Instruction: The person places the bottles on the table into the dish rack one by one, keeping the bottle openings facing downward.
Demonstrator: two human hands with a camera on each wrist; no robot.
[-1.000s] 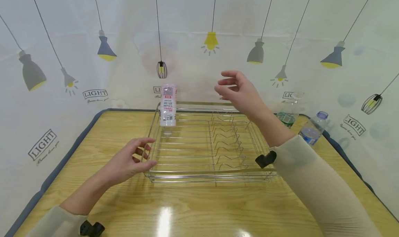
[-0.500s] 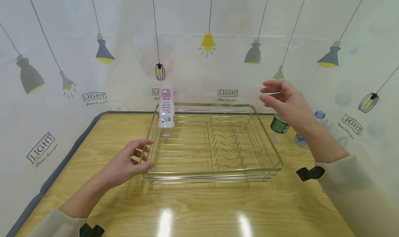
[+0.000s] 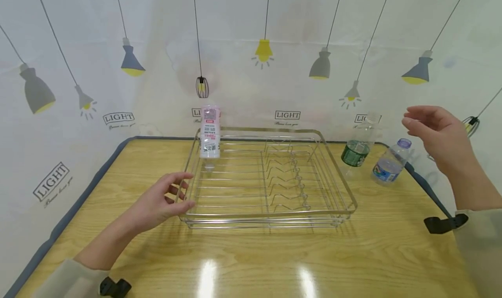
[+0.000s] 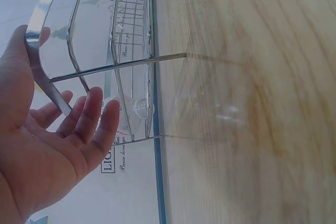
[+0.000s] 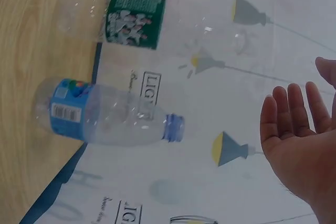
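A silver wire dish rack (image 3: 231, 182) sits on the table, with wavy dividers in its right half. An upside-down plastic bottle with a pale pink label (image 3: 210, 134) stands neck down in its far left part. My left hand (image 3: 162, 202) is at the rack's left rim, thumb and relaxed fingers on either side of it; firm contact cannot be made out. My right hand (image 3: 443, 139) is raised at the far right, holding nothing, fingers loosely bent. Near it stand a clear bottle with a green label (image 3: 356, 152) and a blue-labelled bottle with a purple-blue neck (image 3: 386, 169).
The wood-grain table (image 3: 251, 263) extends in front of the rack and to both sides. Behind it hangs a white backdrop (image 3: 235, 23) printed with lamps. A dark blue edge strip (image 3: 82, 202) borders the table along the backdrop.
My right hand has moved right, from above the rack, past the green-labelled bottle, to beyond the blue-labelled one. My left hand stays at the rack's left rim.
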